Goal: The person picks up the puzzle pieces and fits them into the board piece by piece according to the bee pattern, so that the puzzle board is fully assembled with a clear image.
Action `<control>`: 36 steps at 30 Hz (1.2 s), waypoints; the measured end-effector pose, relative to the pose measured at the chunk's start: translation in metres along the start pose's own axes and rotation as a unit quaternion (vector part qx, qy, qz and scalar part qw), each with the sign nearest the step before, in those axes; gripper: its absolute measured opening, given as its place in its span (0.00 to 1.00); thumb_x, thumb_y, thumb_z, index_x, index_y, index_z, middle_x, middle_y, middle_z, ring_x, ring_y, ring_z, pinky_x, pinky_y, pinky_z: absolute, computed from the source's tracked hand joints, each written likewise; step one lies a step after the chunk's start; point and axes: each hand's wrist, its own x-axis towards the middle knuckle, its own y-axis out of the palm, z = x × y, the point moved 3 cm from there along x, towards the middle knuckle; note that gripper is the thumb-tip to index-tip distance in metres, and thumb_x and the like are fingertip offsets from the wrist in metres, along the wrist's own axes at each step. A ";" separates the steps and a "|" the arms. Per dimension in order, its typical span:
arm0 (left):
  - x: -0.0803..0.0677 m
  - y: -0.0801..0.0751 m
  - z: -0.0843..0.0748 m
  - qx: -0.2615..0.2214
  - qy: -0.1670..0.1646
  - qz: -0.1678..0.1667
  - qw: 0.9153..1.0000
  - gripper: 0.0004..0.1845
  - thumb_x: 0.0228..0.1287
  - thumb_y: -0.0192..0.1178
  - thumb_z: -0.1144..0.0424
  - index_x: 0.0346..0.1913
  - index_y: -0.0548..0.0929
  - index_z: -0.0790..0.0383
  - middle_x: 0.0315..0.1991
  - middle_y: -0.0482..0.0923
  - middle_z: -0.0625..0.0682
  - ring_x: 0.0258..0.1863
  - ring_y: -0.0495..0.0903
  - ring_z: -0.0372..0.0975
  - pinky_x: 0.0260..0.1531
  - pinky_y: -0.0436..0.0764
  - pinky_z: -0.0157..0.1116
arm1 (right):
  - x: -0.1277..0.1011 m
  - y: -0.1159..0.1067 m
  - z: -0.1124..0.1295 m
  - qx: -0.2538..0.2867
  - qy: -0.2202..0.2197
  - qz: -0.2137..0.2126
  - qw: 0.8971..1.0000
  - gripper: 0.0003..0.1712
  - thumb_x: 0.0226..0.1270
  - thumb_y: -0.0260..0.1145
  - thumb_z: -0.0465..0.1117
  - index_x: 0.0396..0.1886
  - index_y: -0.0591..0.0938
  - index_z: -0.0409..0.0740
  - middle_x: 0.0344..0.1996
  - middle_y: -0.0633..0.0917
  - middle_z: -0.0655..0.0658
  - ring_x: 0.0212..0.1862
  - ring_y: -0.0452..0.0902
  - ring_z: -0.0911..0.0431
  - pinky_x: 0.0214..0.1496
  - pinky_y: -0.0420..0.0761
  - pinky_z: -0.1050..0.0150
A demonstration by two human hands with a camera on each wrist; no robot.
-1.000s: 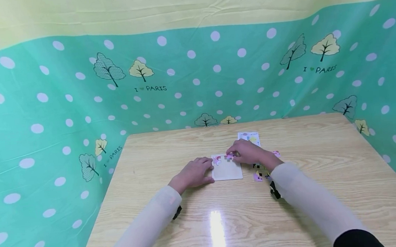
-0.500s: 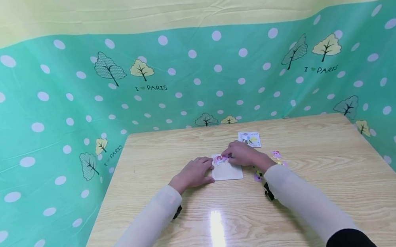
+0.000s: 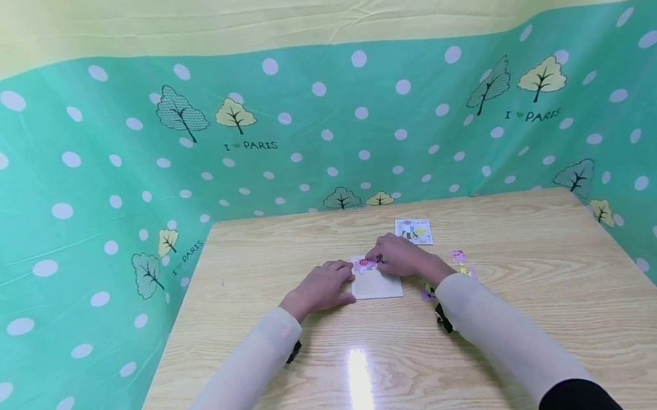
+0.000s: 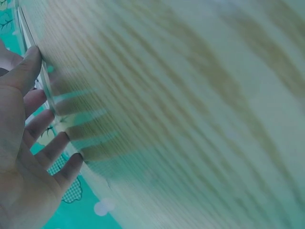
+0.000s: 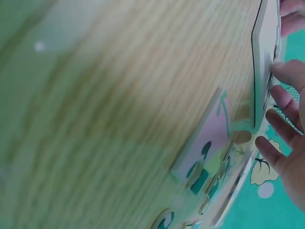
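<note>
A small white puzzle board (image 3: 376, 286) lies on the table between the hands. Along its far edge sit pink printed puzzle pieces (image 3: 363, 265), partly covered by fingers. My right hand (image 3: 400, 255) reaches over the board's far right corner, with index finger and thumb at a puzzle piece in that row, mostly hidden beneath them. My left hand (image 3: 322, 287) rests against the board's left edge, thumb near the front corner and fingers farther back. The left wrist view shows its fingers (image 4: 45, 124) spread and loosely extended. Both the board (image 5: 263, 62) and right fingers (image 5: 282, 124) appear in the right wrist view.
Loose pink and yellow puzzle pieces (image 3: 458, 256) lie right of the board, some behind the right forearm. A printed picture card (image 3: 416, 231) lies behind the right hand. The wooden table (image 3: 250, 252) meets a green dotted cloth (image 3: 300, 161) at its back.
My right hand has shifted left over the board, bringing its puzzle piece toward the one at the far left corner. More loose pieces show beside the forearm. My left hand stays in place.
</note>
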 end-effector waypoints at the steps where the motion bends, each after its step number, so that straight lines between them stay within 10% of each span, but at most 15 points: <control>1: 0.000 0.000 0.000 0.001 0.000 0.000 1.000 0.30 0.67 0.62 0.37 0.65 0.79 0.50 0.76 0.68 0.52 0.74 0.68 0.49 0.72 0.72 0.52 | 0.000 0.000 0.001 0.000 0.001 -0.001 1.000 0.20 0.69 0.67 0.41 0.60 0.85 0.51 0.48 0.86 0.46 0.53 0.78 0.50 0.60 0.80 0.52; 36: -0.001 -0.002 -0.001 -0.009 0.006 -0.004 1.000 0.31 0.66 0.63 0.38 0.65 0.79 0.51 0.75 0.68 0.52 0.74 0.69 0.49 0.72 0.72 0.52 | -0.007 -0.002 0.003 -0.022 -0.015 0.013 1.000 0.20 0.73 0.63 0.42 0.63 0.83 0.50 0.50 0.86 0.44 0.51 0.80 0.50 0.59 0.82 0.52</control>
